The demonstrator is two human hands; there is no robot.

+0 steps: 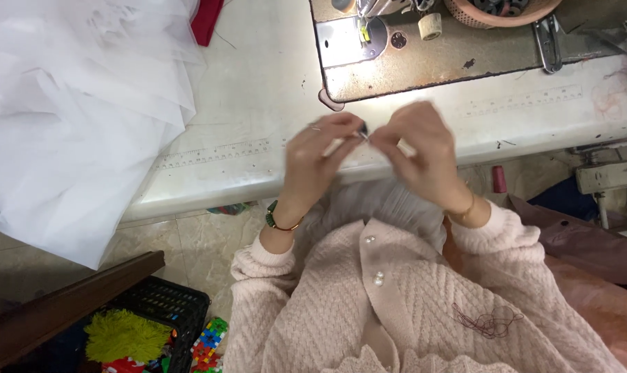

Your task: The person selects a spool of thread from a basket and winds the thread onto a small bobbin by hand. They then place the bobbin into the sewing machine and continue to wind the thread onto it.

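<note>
My left hand (321, 157) and my right hand (424, 148) meet in front of my chest, just over the near edge of the white sewing table (258, 103). Their fingertips pinch a small dark object (363, 131) between them; it is too small and blurred to identify. The left wrist wears a green bracelet, the right a thin gold one. I wear a pink knitted cardigan (410, 304) with pearl buttons, and a loose tangle of dark red thread (489, 321) lies on it.
White tulle (71, 103) is heaped over the table's left part. The sewing machine's metal bed (431, 55), a tape roll (430, 25) and a pink bowl (500, 10) sit at the top. A black crate (165, 304) with colourful items stands on the floor, lower left.
</note>
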